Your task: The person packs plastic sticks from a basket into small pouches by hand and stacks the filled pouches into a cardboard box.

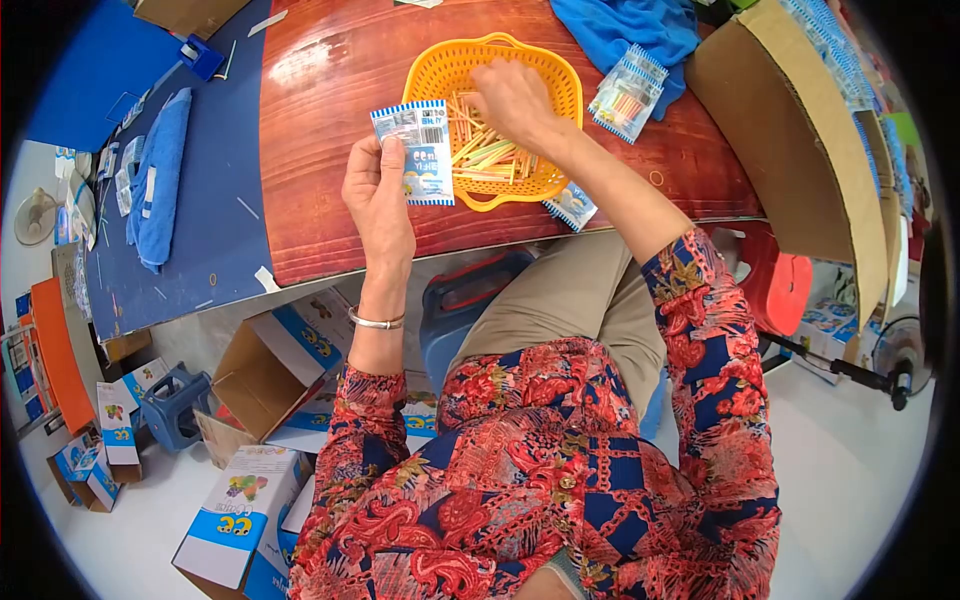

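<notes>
My left hand [378, 205] pinches a small plastic packet [430, 175] with blue-and-white striped ends, thumb in front. The packet is upright beside the left rim of a yellow perforated plastic basket [567, 85]. Thin pastel sticks [495, 158], yellow, pink and greenish, lie loosely inside the basket. My right hand [515, 103] reaches over the basket's far part, fingers curled; whatever they hold is hidden. A similar packet [628, 95] with sticks inside lies right of the basket. Another blue packet [572, 206] is partly under the basket's near right side.
The table has a reddish wood-look top [330, 150] and a dark blue section at left. Blue cloths [160, 185] lie on both sides. A cardboard box [790, 130] stands at right. Below are printed cartons [235, 515], a blue stool [175, 405] and a red stool [780, 285].
</notes>
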Motion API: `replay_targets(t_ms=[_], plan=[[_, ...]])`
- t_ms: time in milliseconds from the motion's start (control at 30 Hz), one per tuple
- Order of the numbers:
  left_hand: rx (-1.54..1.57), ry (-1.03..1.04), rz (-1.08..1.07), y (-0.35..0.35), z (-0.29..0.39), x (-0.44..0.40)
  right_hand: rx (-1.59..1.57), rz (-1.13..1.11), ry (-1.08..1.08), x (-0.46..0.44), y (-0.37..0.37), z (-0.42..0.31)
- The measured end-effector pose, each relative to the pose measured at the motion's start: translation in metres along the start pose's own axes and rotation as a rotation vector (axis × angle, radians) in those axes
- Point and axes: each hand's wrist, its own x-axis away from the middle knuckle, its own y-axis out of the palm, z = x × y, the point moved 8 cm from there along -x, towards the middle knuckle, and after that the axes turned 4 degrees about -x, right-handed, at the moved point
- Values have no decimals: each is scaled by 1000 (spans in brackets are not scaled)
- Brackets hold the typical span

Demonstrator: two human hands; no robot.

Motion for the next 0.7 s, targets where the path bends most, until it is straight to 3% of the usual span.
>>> replay_targets(t_ms=[33, 133, 233, 433, 533, 633, 700], plan=[[11, -7, -4, 1, -1, 0, 115, 101, -102, 5, -6, -10], [36, -24, -15, 4, -2, 1, 131, -20, -41, 12, 3, -25], [42, -28, -13, 2, -4, 1, 157, 14, 12, 12, 8, -32], [40, -28, -18, 5, -3, 0, -70, -287, 44, 6, 27, -44], [38, -33, -20, 3, -3, 1, -35, -418, 117, 7, 26, -50], [51, -38, -25, 4, -4, 0, 24, -324, -18, 4, 35, -47], [70, -35, -31, 2, -4, 0, -104, -334, -167, -6, 40, -32]])
